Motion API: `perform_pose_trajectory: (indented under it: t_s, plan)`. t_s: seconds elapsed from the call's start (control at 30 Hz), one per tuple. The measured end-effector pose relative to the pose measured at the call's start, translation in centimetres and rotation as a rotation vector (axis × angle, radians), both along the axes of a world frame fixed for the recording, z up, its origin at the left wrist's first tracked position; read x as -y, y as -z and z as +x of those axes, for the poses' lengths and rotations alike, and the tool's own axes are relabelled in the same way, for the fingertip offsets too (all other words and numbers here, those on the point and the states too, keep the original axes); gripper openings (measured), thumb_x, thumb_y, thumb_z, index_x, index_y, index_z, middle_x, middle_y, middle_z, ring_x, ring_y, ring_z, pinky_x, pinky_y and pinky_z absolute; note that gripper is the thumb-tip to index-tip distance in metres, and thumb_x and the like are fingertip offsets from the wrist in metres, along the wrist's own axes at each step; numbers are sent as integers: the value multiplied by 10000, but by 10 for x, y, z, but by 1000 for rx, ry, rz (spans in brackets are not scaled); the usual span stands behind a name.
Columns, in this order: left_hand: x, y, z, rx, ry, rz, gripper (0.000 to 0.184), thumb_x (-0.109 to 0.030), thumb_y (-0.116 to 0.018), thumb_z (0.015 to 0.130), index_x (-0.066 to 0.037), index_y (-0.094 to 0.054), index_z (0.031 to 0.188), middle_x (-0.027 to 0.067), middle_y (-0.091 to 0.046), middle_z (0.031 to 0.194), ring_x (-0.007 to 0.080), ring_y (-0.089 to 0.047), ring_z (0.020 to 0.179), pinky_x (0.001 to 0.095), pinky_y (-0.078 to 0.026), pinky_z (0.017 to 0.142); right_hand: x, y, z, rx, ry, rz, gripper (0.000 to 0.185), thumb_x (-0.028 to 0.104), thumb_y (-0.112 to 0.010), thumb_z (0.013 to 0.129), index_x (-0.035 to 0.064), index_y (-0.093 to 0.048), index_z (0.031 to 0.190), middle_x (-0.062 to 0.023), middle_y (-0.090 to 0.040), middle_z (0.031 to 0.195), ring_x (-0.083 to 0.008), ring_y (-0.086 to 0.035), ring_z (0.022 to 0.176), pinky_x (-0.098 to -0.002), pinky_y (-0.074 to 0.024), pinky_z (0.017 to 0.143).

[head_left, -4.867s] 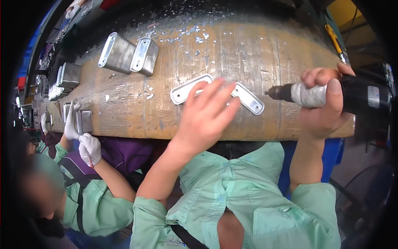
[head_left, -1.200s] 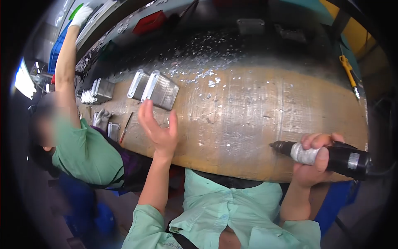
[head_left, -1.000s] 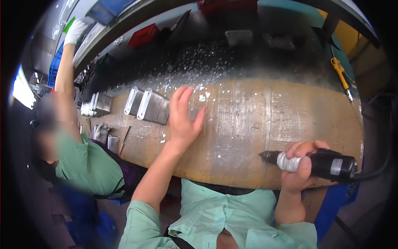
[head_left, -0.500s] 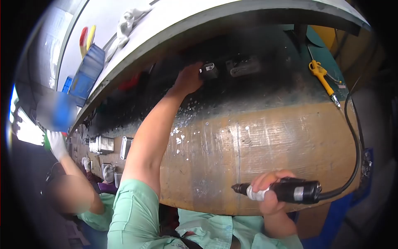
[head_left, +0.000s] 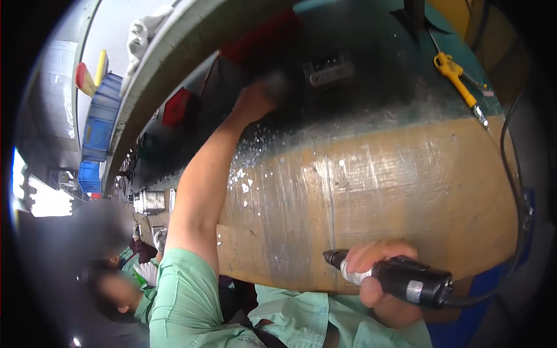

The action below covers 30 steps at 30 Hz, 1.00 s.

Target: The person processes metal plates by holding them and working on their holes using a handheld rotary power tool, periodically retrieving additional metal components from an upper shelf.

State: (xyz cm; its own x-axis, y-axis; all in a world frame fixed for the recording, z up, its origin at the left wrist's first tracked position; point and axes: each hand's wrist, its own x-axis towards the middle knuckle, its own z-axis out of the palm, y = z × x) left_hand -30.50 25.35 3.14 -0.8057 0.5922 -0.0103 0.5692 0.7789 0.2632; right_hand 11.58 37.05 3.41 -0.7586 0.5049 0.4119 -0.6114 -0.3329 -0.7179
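In my right hand [head_left: 383,269] is a black corded power screwdriver [head_left: 415,284] with a light wrapped collar. Its dark tip points left, just above the brown board near the front edge. My left hand [head_left: 255,102] is stretched far forward into the shadow under the shelf. A blurred grey metal part [head_left: 278,87] shows at its fingertips, and the fingers themselves are hard to make out. To the right of it, another rectangular metal part [head_left: 329,69] lies on the dark green mat. Small white bits [head_left: 245,184] are scattered on the board beside my left forearm.
A yellow air gun [head_left: 455,78] lies at the right. A shelf edge [head_left: 145,87] curves overhead, with blue bins [head_left: 101,119] and a white glove [head_left: 139,37] on it. Red bins [head_left: 176,107] stand underneath. Stacked metal parts [head_left: 149,202] and co-workers [head_left: 116,290] are at the left.
The view has shifted, showing more under the shelf. My left hand and the metal part have moved slightly and the part is now blurred. The screwdriver stays in my right hand, tilted a little more.
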Motion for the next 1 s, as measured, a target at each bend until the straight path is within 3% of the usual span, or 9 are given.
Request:
perform_pose_trajectory:
  t_s: [0.13,0.2,0.37,0.47,0.53,0.67,0.83,1.0]
  plan:
    - [31,-10,31,12,-14,51,531,-231,-797,653,-29,-610,1107,218,-688,993,380,-673,968,410,-527,815,-2,-1,-3,-4,-6,-19,553,169,-716,844,64,-360,1254,-104,-594,812,-227,-610,664,-419,-541,642]
    - [51,-25,68,21,-29,39,530,-224,-795,657,-24,-610,1112,221,-689,985,372,-680,954,399,-529,810,1,3,0,-48,26,-57,565,39,-679,799,8,-360,1263,-137,-614,824,-256,-635,706,-444,-567,703]
    - [111,-75,192,179,-22,-13,507,-159,-784,657,-2,-608,1106,210,-669,937,370,-660,878,400,-525,780,12,-3,3,-7,58,-119,579,122,-707,848,56,-337,1288,-127,-612,812,-244,-622,695,-430,-542,651]
    - [147,-63,250,135,165,57,504,-126,-805,649,11,-609,1093,190,-654,921,339,-662,844,375,-518,762,17,-12,2,89,108,-148,566,271,-708,871,71,-364,1274,-77,-554,762,-217,-564,646,-401,-499,623]
    - [161,-52,278,227,162,68,552,-131,-806,652,-3,-596,1145,193,-650,996,370,-644,889,404,-517,780,16,-5,0,88,143,-133,564,328,-671,887,72,-371,1291,-64,-529,752,-209,-544,640,-387,-475,604]
    - [174,-27,303,209,253,141,465,-83,-733,680,-19,-564,1108,187,-626,970,377,-595,995,465,-490,858,18,-5,3,84,173,-134,508,294,-640,886,78,-429,1294,-55,-551,808,-204,-547,686,-394,-464,666]
    - [185,-19,308,87,292,163,414,-90,-717,699,-43,-570,1083,152,-624,959,356,-604,958,459,-493,806,54,-31,1,17,199,184,505,198,-659,851,32,-440,1275,-93,-555,802,-221,-562,678,-413,-504,664]
    - [203,-13,315,85,277,212,377,-103,-708,696,-62,-573,1046,127,-616,922,340,-603,935,464,-488,778,80,-43,-4,80,227,342,512,186,-646,846,12,-424,1274,-92,-544,829,-221,-545,712,-408,-499,688]
